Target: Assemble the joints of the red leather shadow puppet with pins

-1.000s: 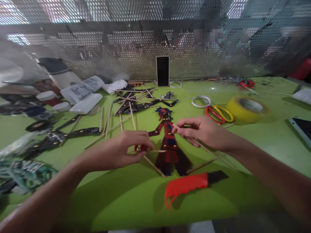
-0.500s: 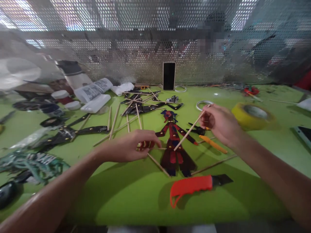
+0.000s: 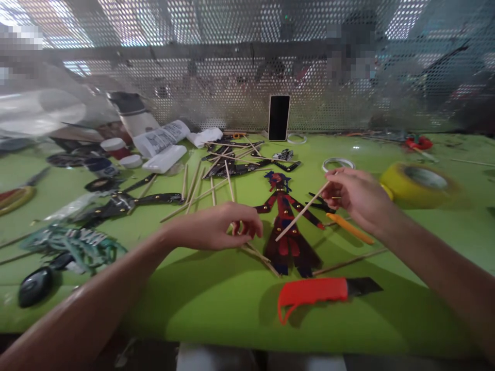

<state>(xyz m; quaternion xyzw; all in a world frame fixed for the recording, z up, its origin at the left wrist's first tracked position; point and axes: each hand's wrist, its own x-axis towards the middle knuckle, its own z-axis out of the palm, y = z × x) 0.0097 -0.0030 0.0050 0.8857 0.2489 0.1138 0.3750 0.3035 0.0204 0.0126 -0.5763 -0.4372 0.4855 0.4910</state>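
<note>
A jointed red and dark flat puppet (image 3: 285, 216) with gold fasteners lies on the green table. My right hand (image 3: 350, 193) pinches the upper end of a thin wooden stick (image 3: 303, 212), whose lower end hangs over the puppet's waist. Left of the puppet, my left hand (image 3: 235, 226) has its fingers curled, with the thumb apart from them, over sticks (image 3: 263, 257) that reach the puppet's foot. Another stick (image 3: 350, 262) runs rightward from the other foot. An orange cutter (image 3: 361, 228) lies beneath my right hand. A red-handled blade (image 3: 315, 296) rests nearest me.
Dark jointed figures (image 3: 116, 203) and several sticks lie at left and centre back. A phone (image 3: 279, 117) stands against the perforated metal screen. Yellow tape (image 3: 417, 184) sits at right. Scissors (image 3: 23, 197), green string (image 3: 73, 247) and a black mouse (image 3: 36, 286) are at left.
The view has shifted slightly left, so things appear farther right. My left hand has opened a little, and the stick between it and the puppet now lies lower, toward the foot.
</note>
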